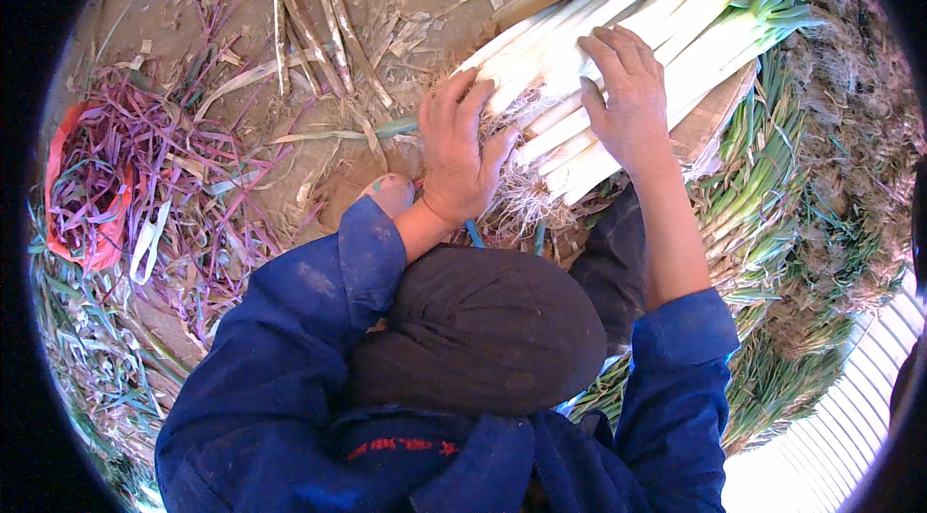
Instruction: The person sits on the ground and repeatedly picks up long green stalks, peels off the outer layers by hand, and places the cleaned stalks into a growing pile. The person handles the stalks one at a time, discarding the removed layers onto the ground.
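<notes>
A bundle of white leeks or large scallions [695, 49] lies slantwise before me, green cut tops to the upper right and hairy roots [527, 201] towards me. Under them shows a piece of cardboard [713, 107]. My left hand [458, 151] is at the root ends, fingers spread and fingertips against the nearest stalks. Across the middle of the bundle lies my right hand [628, 96], its thumb and fingers apart on the white stalks. Neither hand is seen closed around a stalk, though the undersides of both are hidden.
On the left, purple strips [217, 143] litter the soil around a red plastic bag [58, 172]. Dry stalks [326, 13] lie at the top. Heaped green-leaved plants [753, 209] and a brown rooty pile [854, 56] border the right, beside a white ribbed surface [833, 411].
</notes>
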